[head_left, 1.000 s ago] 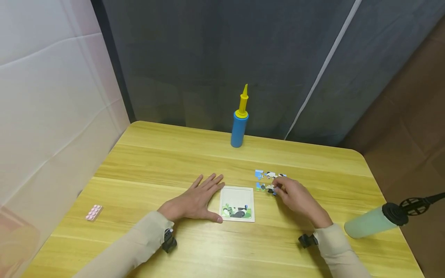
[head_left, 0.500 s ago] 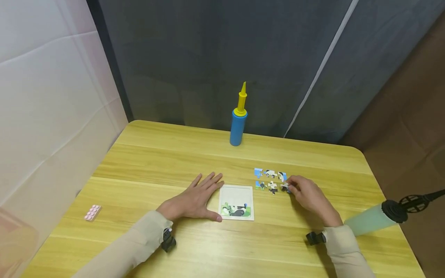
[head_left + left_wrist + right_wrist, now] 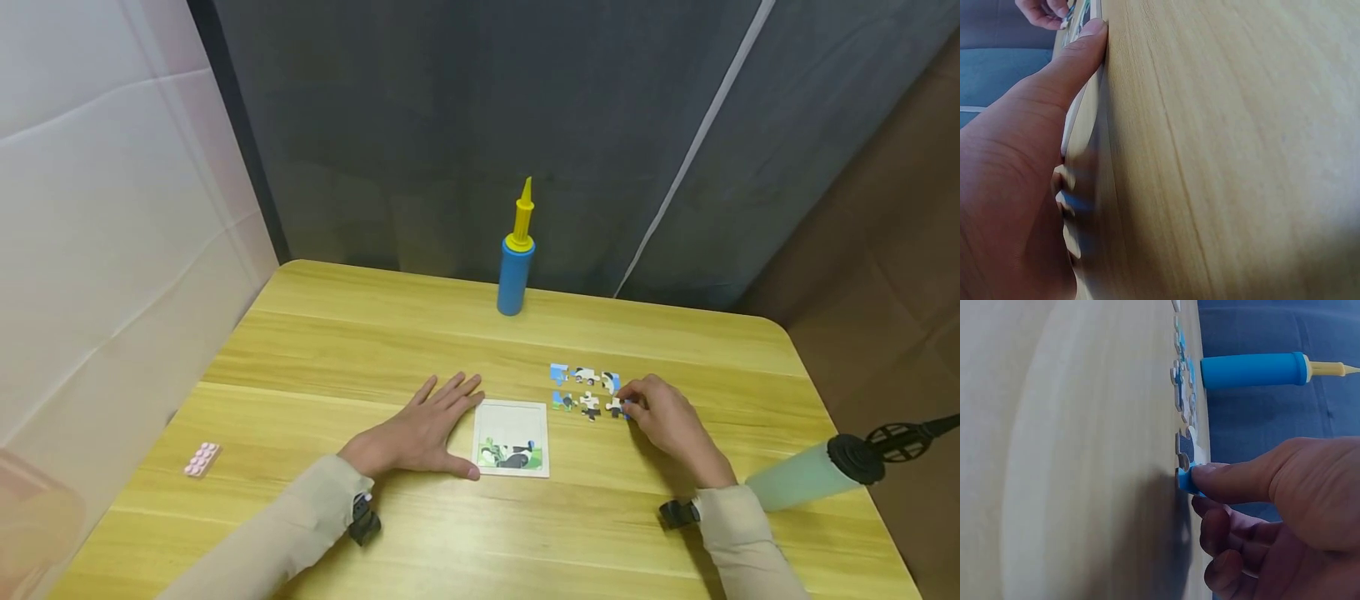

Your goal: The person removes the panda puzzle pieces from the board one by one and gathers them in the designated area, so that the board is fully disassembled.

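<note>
In the head view my left hand (image 3: 420, 433) lies with fingers spread flat, thumb and fingertips against the left side of a square puzzle board (image 3: 512, 419). A row of fitted pieces with a panda picture (image 3: 514, 456) fills the board's lower part. Right of the board, several loose puzzle pieces (image 3: 586, 377) lie in two rows. My right hand (image 3: 666, 421) pinches the rightmost puzzle piece (image 3: 616, 407) of the nearer row. The right wrist view shows the thumb on the blue end of that puzzle piece (image 3: 1185, 480), which is at the tabletop.
A blue and yellow hand pump (image 3: 514, 275) stands upright near the table's back edge. At the right lies a pale green bottle (image 3: 802, 477) with a black top. A pink toy brick (image 3: 202, 459) sits at the left on the wooden table (image 3: 315, 358).
My right hand has moved right, from the middle of the nearer row to its right end, uncovering the pieces there. That end piece has turned slightly. The left hand stays in place.
</note>
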`<action>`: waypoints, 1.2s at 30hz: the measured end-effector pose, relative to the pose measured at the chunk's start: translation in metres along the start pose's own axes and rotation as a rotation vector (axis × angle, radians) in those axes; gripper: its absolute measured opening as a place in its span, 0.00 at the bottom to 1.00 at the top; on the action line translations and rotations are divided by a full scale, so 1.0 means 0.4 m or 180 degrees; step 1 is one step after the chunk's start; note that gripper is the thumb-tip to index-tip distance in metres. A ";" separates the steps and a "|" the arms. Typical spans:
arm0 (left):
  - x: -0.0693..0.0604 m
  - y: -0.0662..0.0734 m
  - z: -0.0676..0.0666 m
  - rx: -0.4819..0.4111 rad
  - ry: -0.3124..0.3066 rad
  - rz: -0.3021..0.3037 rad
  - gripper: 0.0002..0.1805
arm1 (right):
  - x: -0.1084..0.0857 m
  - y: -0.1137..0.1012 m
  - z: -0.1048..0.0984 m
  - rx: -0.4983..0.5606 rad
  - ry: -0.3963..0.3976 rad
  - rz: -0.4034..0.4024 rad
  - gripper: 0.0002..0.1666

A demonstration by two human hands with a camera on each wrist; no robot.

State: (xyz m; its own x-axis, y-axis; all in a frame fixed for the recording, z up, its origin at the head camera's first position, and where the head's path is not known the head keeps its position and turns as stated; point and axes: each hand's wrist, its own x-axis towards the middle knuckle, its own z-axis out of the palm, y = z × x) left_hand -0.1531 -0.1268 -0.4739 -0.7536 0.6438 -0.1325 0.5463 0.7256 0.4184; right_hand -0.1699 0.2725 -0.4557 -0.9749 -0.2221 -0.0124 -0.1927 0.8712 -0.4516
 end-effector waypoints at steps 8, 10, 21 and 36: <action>-0.003 0.003 -0.002 -0.0020 -0.0008 -0.0009 0.65 | 0.004 -0.001 0.005 0.0012 0.0076 0.0014 0.06; -0.003 0.003 -0.002 -0.0024 0.0000 -0.0008 0.65 | 0.003 -0.005 0.002 0.0061 0.0086 0.0002 0.06; -0.001 0.001 -0.002 -0.0025 0.0007 0.0007 0.65 | -0.003 -0.107 -0.003 0.0153 -0.0050 -0.0151 0.06; -0.002 0.001 -0.001 -0.0034 0.0001 -0.0010 0.65 | -0.008 -0.296 0.107 -0.0233 -0.0371 -0.0947 0.09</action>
State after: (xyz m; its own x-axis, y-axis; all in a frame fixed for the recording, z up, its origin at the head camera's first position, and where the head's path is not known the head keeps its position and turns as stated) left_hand -0.1524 -0.1269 -0.4733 -0.7554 0.6414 -0.1337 0.5399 0.7250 0.4275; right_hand -0.1391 0.1511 -0.4404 -0.8563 -0.5165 0.0064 -0.4787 0.7889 -0.3853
